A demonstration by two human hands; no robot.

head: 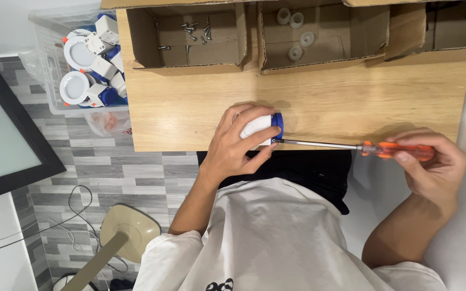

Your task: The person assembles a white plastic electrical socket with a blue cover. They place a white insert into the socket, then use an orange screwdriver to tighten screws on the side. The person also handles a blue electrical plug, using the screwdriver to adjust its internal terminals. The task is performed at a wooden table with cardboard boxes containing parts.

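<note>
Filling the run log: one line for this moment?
left hand: grips white-blue fitting | right hand: holds orange screwdriver | tip: at fitting

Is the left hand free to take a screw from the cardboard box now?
Probably not at once. The left hand is wrapped around the white and blue part, with the screwdriver tip at it. The box of screws is open on top, with only bare table between.
</note>
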